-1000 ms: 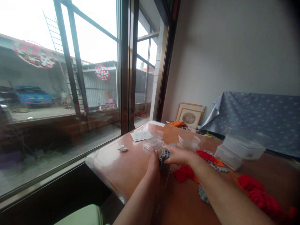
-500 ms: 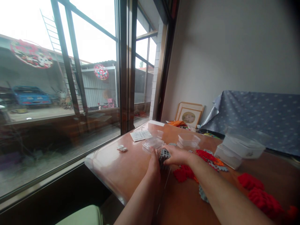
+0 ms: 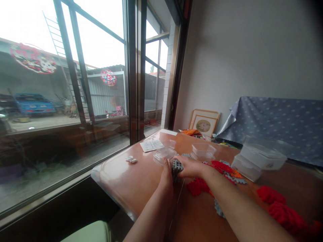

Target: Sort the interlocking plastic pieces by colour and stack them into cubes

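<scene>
A stack of small grey notched plastic pieces is held between my two hands over the table. My left hand closes on its left side, thumb upward. From the right, my right hand grips the same stack, its fingers partly hidden behind it. Just beyond my hands sits a clear plastic container. To the right of the stack lie red pieces, and a grey piece shows partly behind my right forearm.
Red, orange and grey pieces lie farther right, with red piles near the right edge. Clear containers and larger stacked boxes stand behind. A paper and small white pieces lie left. A green chair is below.
Both hands stay on the grey stack in nearly the same place. The stack appears turned slightly, and the camera view has shifted a little.
</scene>
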Available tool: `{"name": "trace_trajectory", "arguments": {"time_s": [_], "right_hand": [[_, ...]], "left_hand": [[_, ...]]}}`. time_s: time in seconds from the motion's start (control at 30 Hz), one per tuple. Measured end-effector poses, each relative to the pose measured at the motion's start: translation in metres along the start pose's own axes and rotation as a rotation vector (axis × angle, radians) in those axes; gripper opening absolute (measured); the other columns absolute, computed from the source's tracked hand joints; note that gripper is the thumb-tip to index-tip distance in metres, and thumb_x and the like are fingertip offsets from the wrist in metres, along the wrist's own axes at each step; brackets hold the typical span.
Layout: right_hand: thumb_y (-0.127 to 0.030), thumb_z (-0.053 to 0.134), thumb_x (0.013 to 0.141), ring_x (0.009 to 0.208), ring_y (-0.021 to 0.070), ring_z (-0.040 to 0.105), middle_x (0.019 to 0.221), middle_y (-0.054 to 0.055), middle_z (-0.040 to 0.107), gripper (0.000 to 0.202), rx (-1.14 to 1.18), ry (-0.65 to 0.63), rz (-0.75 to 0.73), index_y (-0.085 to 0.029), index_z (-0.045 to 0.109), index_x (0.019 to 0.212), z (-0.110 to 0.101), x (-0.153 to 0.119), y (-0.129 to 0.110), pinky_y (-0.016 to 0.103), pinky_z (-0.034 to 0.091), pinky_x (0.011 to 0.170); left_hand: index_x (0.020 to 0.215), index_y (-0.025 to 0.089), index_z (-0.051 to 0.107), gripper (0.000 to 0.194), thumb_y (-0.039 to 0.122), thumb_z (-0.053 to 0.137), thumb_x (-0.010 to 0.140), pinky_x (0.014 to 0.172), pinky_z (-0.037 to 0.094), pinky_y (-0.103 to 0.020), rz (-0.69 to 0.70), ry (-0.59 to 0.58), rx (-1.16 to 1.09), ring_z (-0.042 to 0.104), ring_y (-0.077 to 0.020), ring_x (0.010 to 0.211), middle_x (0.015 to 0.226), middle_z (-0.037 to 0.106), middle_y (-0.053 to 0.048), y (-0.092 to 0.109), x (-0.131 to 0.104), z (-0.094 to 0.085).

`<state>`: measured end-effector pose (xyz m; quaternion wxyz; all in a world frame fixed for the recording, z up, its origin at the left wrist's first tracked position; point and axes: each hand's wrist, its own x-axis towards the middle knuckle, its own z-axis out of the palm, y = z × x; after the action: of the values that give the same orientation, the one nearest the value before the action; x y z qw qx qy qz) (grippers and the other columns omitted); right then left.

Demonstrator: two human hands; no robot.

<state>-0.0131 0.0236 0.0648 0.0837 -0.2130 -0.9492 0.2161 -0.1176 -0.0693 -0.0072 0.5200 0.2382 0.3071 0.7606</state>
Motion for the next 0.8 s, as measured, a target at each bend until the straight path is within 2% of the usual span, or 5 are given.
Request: {"name": "trace_trajectory", "arguments": {"time_s": [0.23,0.33,0.43,0.57,0.8], "right_hand": [[-0.029,0.085,0.057,0.099,0.0250,0.064,0.110,0.004,0.069,0.067,0.039,-0.013,-0.014,-0.023,0.061,0.119,-0.005,-0.003,0.001,0.033,0.049,0.085],[-0.034,0.083,0.062,0.100,0.0255,0.064,0.113,0.005,0.070,0.064,0.056,-0.008,-0.015,-0.023,0.062,0.121,-0.012,-0.007,-0.001,0.034,0.049,0.088],[-0.035,0.080,0.068,0.099,0.0252,0.065,0.112,0.004,0.072,0.057,0.064,0.003,-0.009,-0.023,0.064,0.121,-0.016,-0.010,-0.003,0.034,0.049,0.089],[-0.037,0.078,0.072,0.095,0.0241,0.067,0.107,0.004,0.074,0.048,0.072,0.007,-0.002,-0.023,0.067,0.117,-0.017,-0.010,-0.003,0.032,0.050,0.085],[-0.039,0.080,0.071,0.095,0.0239,0.068,0.107,0.003,0.075,0.052,0.088,0.017,0.016,-0.024,0.068,0.119,-0.017,-0.010,-0.002,0.032,0.051,0.085]], "left_hand": [[0.147,0.017,0.050,0.086,0.079,0.034,0.089,0.122,0.029,-0.043,-0.058,0.115,0.015,0.044,-0.0305,0.141,0.147,0.055,-0.011,0.002,0.001,0.001],[0.152,0.020,0.043,0.084,0.077,0.034,0.091,0.122,0.029,-0.043,-0.097,0.147,0.010,0.040,-0.0301,0.144,0.152,0.050,-0.009,0.001,0.001,-0.001],[0.154,0.023,0.041,0.084,0.077,0.035,0.090,0.122,0.029,-0.044,-0.079,0.115,0.003,0.038,-0.0306,0.146,0.153,0.049,-0.008,-0.002,0.001,-0.005],[0.150,0.022,0.047,0.083,0.078,0.036,0.089,0.123,0.027,-0.045,-0.035,0.093,0.009,0.034,-0.0313,0.147,0.153,0.048,-0.008,-0.006,0.003,-0.009],[0.149,0.021,0.048,0.083,0.078,0.035,0.090,0.124,0.024,-0.047,-0.024,0.045,0.018,0.033,-0.0341,0.147,0.153,0.048,-0.007,-0.005,0.004,-0.009]]}}
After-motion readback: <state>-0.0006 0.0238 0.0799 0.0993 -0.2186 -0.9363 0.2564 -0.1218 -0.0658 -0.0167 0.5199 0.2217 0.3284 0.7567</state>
